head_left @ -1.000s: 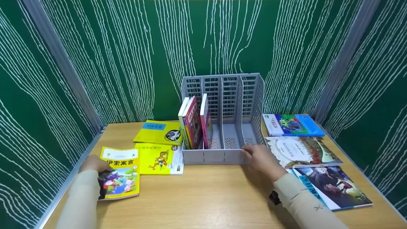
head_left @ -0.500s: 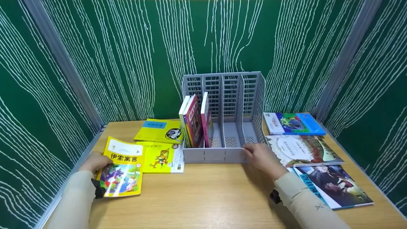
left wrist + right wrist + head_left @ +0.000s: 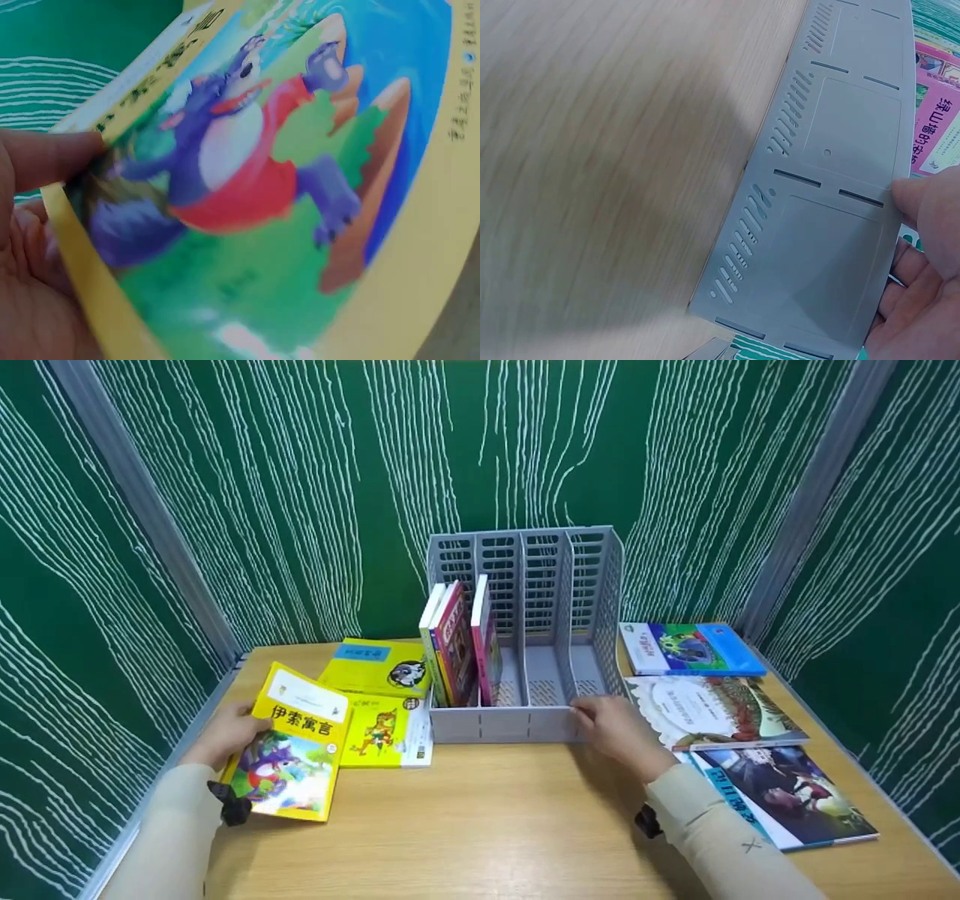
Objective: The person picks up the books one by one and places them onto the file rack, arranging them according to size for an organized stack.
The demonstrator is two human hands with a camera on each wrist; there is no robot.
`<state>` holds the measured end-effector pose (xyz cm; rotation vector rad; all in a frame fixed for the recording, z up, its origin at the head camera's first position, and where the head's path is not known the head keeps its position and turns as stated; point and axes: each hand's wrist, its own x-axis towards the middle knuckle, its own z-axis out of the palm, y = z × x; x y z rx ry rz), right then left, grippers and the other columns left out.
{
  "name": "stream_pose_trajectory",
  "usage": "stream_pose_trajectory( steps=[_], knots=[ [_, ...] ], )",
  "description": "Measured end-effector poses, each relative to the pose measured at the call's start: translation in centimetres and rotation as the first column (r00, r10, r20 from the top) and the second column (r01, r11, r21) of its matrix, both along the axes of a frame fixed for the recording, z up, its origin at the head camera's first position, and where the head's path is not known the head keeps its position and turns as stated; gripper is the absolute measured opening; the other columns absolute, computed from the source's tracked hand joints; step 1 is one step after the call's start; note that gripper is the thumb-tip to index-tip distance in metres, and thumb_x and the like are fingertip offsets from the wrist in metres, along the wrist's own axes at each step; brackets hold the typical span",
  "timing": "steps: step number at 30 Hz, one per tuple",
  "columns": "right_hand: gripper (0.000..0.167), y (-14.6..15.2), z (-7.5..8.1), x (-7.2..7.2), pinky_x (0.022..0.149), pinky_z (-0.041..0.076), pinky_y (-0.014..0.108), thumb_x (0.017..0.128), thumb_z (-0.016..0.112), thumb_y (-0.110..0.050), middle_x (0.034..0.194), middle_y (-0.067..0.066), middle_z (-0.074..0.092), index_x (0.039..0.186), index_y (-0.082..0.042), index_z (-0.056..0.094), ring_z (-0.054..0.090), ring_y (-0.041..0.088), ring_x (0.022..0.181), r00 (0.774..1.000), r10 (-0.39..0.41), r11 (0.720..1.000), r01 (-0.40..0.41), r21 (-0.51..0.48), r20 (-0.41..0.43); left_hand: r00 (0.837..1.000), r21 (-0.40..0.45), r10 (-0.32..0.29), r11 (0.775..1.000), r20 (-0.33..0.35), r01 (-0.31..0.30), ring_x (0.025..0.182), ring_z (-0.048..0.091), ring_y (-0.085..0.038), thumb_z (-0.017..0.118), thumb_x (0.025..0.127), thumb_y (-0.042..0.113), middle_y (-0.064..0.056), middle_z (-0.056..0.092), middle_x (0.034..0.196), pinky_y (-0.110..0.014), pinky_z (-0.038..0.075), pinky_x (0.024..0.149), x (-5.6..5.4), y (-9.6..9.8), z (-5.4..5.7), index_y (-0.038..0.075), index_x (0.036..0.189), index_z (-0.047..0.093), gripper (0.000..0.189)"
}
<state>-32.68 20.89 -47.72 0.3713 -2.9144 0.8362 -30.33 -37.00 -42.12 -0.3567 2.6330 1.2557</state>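
My left hand (image 3: 231, 733) pinches the left edge of a yellow-bordered picture book (image 3: 300, 742), its thumb on the cover and the fingers behind. The book is tilted and overlaps two yellow books in the head view. Its cover with a purple wolf (image 3: 232, 157) fills most of the left wrist view. At the front right of a grey file rack (image 3: 457, 726), my right hand (image 3: 616, 735) grips the low front wall, thumb outside and fingers over the rim. Upright books (image 3: 454, 649) stand in the rack's leftmost slot, and a pink-spined book (image 3: 484, 652) in the second.
Two yellow books, one with a dog (image 3: 375, 664) and one with a cartoon figure (image 3: 382, 735), lie left of the rack. To its right lie a blue book (image 3: 694, 649), a pale illustrated book (image 3: 720, 711) and a dark-covered book (image 3: 795, 795). Green walls enclose the wooden table (image 3: 480, 825).
My left hand has lifted the yellow-bordered book and shifted it to the right and away from me, tilting its top rightward. The right hand keeps its grip on the rack.
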Motion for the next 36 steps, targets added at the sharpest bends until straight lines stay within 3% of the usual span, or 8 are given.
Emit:
stream_pose_trajectory(
  steps=[3, 8, 15, 23, 31, 36],
  knots=[
    [0.024, 0.0, 0.0, 0.0, 0.097, 0.062, 0.056, 0.109, 0.063, -0.013, 0.118, 0.015, 0.081, 0.125, -0.004, 0.079, 0.072, 0.027, 0.096, 0.999, 0.002, 1.0, -0.002, 0.009, -0.041, 0.999, 0.05, -0.035, 0.998, -0.023, 0.036, 0.095, 0.077, -0.025, 0.059, 0.111, 0.027, -0.03, 0.063, 0.144, -0.042, 0.068, 0.086, -0.1, 0.7, 0.6, -0.002, 0.167, 0.033, 0.068],
    [0.02, 0.1, -0.2, 0.0, 0.096, 0.061, 0.057, 0.107, 0.066, -0.011, 0.112, 0.015, 0.082, 0.117, -0.002, 0.081, 0.076, 0.031, 0.099, 0.991, 0.019, 0.999, -0.014, 0.034, -0.135, 0.995, 0.126, -0.064, 0.989, -0.071, 0.072, 0.095, 0.079, -0.023, 0.06, 0.112, 0.029, -0.025, 0.067, 0.142, -0.04, 0.068, 0.087, -0.5, 2.0, 1.6, 0.004, 0.169, 0.034, 0.067],
    [0.021, 0.0, -0.1, -0.1, 0.097, 0.061, 0.056, 0.109, 0.065, -0.012, 0.114, 0.014, 0.081, 0.12, -0.003, 0.08, 0.073, 0.028, 0.096, 0.997, 0.008, 0.999, -0.005, 0.032, -0.083, 0.981, 0.149, -0.019, 0.988, -0.193, 0.048, 0.097, 0.078, -0.023, 0.057, 0.113, 0.028, -0.025, 0.065, 0.146, -0.035, 0.067, 0.087, -0.5, 4.3, 3.0, 0.01, 0.17, 0.037, 0.063],
    [0.023, -0.1, 0.0, 0.0, 0.102, 0.06, 0.057, 0.11, 0.064, -0.014, 0.119, 0.016, 0.081, 0.123, -0.003, 0.079, 0.075, 0.032, 0.105, 0.998, 0.007, 1.0, -0.006, 0.018, -0.055, 0.948, 0.207, -0.006, 0.975, -0.319, 0.076, 0.109, 0.075, -0.023, 0.057, 0.114, 0.027, -0.023, 0.062, 0.153, -0.032, 0.064, 0.096, 0.0, 6.4, 4.6, 0.009, 0.167, 0.041, 0.058],
    [0.02, 0.1, -0.2, -0.2, 0.099, 0.061, 0.057, 0.108, 0.065, -0.012, 0.114, 0.015, 0.081, 0.118, -0.002, 0.08, 0.075, 0.032, 0.103, 0.995, 0.032, 0.999, -0.033, -0.001, -0.097, 0.92, 0.379, 0.023, 0.915, -0.39, 0.138, 0.113, 0.075, -0.015, 0.06, 0.113, 0.028, -0.019, 0.059, 0.158, -0.029, 0.062, 0.1, -0.1, 8.2, 5.2, 0.008, 0.168, 0.037, 0.064],
    [0.015, 0.2, -0.2, -0.2, 0.081, 0.061, 0.051, 0.106, 0.067, -0.01, 0.093, 0.009, 0.078, 0.107, -0.002, 0.08, 0.067, 0.023, 0.081, 0.984, 0.075, 0.997, -0.072, 0.024, -0.162, 0.902, 0.498, 0.056, 0.848, -0.428, 0.183, 0.106, 0.076, -0.013, 0.059, 0.113, 0.018, -0.011, 0.07, 0.144, -0.029, 0.064, 0.095, -0.3, 9.9, 5.6, 0.003, 0.165, 0.041, 0.057]
  ],
)
